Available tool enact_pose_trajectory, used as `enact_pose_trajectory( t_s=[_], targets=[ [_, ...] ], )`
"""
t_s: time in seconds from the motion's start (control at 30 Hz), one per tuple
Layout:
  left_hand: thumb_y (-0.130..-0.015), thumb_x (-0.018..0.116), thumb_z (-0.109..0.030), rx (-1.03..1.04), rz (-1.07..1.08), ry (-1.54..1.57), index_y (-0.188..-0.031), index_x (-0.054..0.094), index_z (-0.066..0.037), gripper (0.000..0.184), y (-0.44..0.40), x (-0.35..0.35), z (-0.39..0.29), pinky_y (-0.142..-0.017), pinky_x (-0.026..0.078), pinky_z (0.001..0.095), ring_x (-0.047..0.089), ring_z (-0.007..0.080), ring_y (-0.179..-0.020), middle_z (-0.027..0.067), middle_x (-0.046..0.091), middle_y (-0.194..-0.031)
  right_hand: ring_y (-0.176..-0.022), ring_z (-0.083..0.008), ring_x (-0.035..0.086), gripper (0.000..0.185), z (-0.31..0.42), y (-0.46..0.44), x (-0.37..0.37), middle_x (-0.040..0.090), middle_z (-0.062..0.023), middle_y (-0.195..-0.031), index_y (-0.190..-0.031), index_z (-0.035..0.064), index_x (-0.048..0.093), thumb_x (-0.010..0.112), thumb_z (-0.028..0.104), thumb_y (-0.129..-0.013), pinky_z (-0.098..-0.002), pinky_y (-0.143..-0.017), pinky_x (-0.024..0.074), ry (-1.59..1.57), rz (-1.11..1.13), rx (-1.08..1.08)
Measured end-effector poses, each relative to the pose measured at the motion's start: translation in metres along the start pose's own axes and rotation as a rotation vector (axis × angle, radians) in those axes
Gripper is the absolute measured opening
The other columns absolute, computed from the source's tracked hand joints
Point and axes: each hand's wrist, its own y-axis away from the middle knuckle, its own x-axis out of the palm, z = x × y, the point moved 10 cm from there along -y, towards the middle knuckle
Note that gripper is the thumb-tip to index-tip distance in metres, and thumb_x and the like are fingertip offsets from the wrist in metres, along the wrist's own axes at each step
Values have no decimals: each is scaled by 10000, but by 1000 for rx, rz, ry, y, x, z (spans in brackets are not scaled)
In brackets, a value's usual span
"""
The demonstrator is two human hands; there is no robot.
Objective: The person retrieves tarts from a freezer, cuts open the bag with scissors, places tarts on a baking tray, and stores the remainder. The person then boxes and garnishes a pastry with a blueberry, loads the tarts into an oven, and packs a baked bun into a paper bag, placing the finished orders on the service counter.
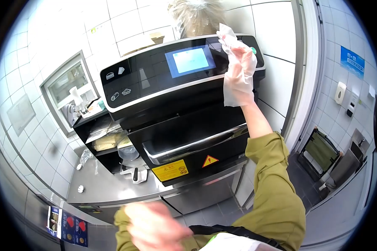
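My right hand (240,60), in a loose clear plastic glove, reaches up to the right end of a black machine's control panel (146,81). A green-lit button (253,50) shows just beside the glove. The glove's folds hide how the fingers are bent. To the left of that hand, a touchscreen (190,60) glows white and blue. My left hand (155,228) is low in front of my body, smeared by motion, with its fingers unclear. Below the panel is the machine's front door with a long chrome handle (192,144).
Left of the machine, a black shelf (109,163) holds packets and a clear container. A black-handled tool (135,175) lies on the steel counter (113,190). Bagged goods (197,19) sit on top of the machine. At right, a door frame (308,75) leads past wall dispensers (340,92).
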Motion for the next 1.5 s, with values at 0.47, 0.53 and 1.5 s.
enact_pose_trajectory(
  t_s=[0.47,0.53,1.5],
  targets=[
    [-816,118,-672,-1044,70,-1157,-1250,457,-141,765,-65,-277,182,-1056,97,414,193,285,-1298,182,242,-1382,-645,-84,430,104,-16,5,9,528,-42,-770,-849,6,504,421,11,-786,-220,-610,363,-41,190,144],
    [-817,119,-671,-1123,9,-1060,-1223,488,-137,766,-60,-281,183,-1054,125,398,225,289,-1285,184,263,-1372,-557,-63,393,106,-14,4,11,507,-19,-669,-807,-5,523,427,27,-772,-215,-527,356,-20,204,79],
    [-817,134,-681,-1115,-86,-1076,-1118,570,-105,783,-54,-282,185,-889,363,295,541,186,-903,114,602,-929,-579,-148,508,129,12,3,37,577,-112,-756,-856,7,503,461,68,-751,-255,-567,406,154,162,-10]
  ],
)
